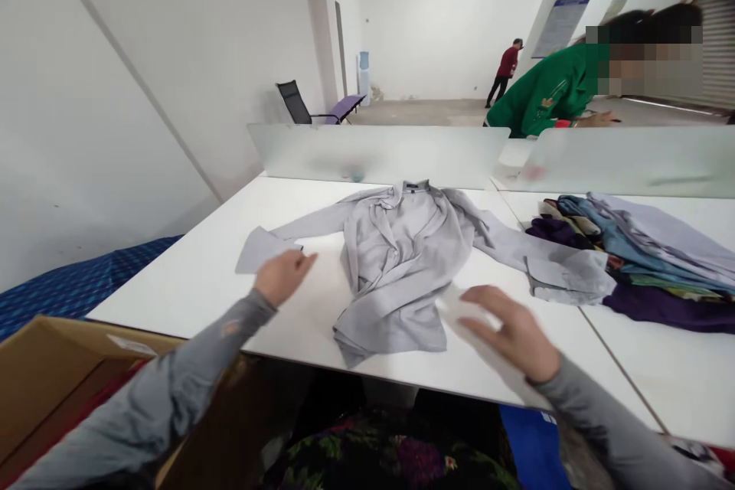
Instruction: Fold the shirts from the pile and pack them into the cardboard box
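Note:
A light grey long-sleeved shirt (402, 245) lies front up on the white table, its collar at the far side and both sleeves spread outward. Its lower part is creased and folded over itself at an angle. My left hand (283, 277) hovers by the cuff of the left-lying sleeve, with its fingers curled together and nothing visible in them. To the right of the shirt's hem, my right hand (514, 331) is held above the table, thumb and fingers apart and holding nothing.
A pile of folded clothes (648, 245) lies at the right, touching the right-lying sleeve's cuff. Frosted dividers (390, 153) line the table's (189, 276) far edge. A cardboard box (51, 367) stands at the lower left. Beyond the divider, a person in green (551, 88) leans over.

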The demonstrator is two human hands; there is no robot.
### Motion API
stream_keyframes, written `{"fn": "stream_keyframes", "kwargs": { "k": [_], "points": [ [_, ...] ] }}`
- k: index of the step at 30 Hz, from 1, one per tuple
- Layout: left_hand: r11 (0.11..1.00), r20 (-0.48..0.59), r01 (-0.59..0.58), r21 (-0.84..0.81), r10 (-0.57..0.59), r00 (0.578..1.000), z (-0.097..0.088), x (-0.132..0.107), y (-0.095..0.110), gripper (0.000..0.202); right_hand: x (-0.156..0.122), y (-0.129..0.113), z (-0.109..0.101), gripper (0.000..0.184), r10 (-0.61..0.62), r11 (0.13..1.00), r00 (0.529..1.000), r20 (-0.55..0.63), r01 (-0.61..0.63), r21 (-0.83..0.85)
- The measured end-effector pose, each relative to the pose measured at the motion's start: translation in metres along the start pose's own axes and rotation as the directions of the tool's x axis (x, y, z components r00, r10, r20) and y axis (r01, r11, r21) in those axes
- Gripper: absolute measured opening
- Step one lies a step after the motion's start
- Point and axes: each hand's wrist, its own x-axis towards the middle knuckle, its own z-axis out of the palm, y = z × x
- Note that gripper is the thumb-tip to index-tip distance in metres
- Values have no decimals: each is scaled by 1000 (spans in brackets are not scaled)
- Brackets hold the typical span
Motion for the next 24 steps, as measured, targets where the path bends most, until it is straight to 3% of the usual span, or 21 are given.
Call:
{"fn": "stream_keyframes", "kwargs": {
  "k": [2, 3, 5, 7, 9, 11, 13, 17, 20, 22, 24],
  "points": [
    [997, 75, -56, -60, 60, 995, 30, -8, 44, 44, 10, -42, 38, 34, -151, 987, 980, 132, 158, -43],
    [992, 92, -38, -122, 49, 995, 43, -9, 61, 41, 12, -53, 52, 27, -183, 978, 970, 160, 196, -69],
    [940, 74, 25, -340, 0, 997, 61, -7, 83, 30, 12, -59, 67, 19, -183, 977, 972, 150, 196, -81],
    [844, 40, 74, -531, -62, 997, 69, -3, 86, 24, 4, -50, 63, 22, -91, 995, 995, 29, 92, -46],
    [766, 20, 106, -634, -120, 993, 69, -1, 75, 22, -14, -33, 47, 20, 118, 993, 985, -123, -120, -11],
    [712, 9, 144, -688, -190, 982, 64, -2, 54, 22, -40, -13, 26, 18, 358, 929, 912, -199, -370, -25],
    [570, 33, 209, -795, -302, 953, 60, -5, 30, 23, -71, 7, 7, 18, 533, 823, 827, -178, -556, -115],
    [200, 160, 285, -937, -479, 863, 56, -8, -7, 29, -111, 39, -20, 19, 662, 659, 742, -104, -642, -392],
    [181, 153, 289, -940, -532, 833, 56, -6, -16, 31, -104, 37, -29, 23, 570, 662, 794, -209, -595, -456],
    [179, 175, 306, -935, -517, 838, 56, -10, -14, 33, -87, 18, -23, 27, 417, 792, 883, -214, -469, -392],
    [208, 231, 335, -919, -406, 885, 54, -18, -9, 37, -69, -6, -7, 34, 250, 909, 964, -87, -264, -321]
  ]
}}
